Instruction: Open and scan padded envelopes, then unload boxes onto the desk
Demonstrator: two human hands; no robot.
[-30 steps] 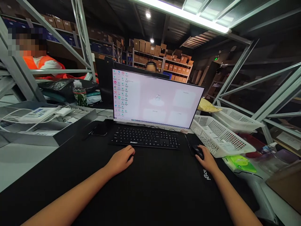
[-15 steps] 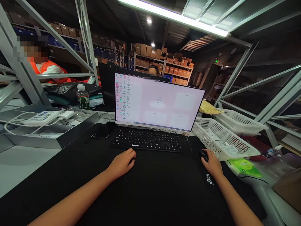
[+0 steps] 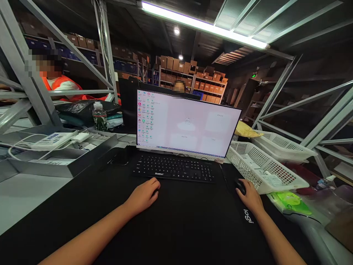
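My left hand (image 3: 143, 195) rests loosely curled on the black desk mat (image 3: 176, 221), just in front of the black keyboard (image 3: 173, 168); nothing shows in it. My right hand (image 3: 250, 197) lies over a black mouse (image 3: 240, 186) at the mat's right side, fingers wrapped on it. Behind the keyboard stands a lit monitor (image 3: 187, 125) showing a pale desktop with icons down its left edge.
White perforated baskets (image 3: 264, 167) sit right of the monitor, with a green packet (image 3: 293, 202) in front. A grey tray (image 3: 57, 154) with a white device and cables is at left, a bottle (image 3: 99, 117) behind it. A person in an orange vest (image 3: 59, 82) sits beyond the metal shelving.
The view has tipped slightly, so everything sits a little lower and further right in the picture. My right hand has shifted a little right with the mouse; my left hand stays put.
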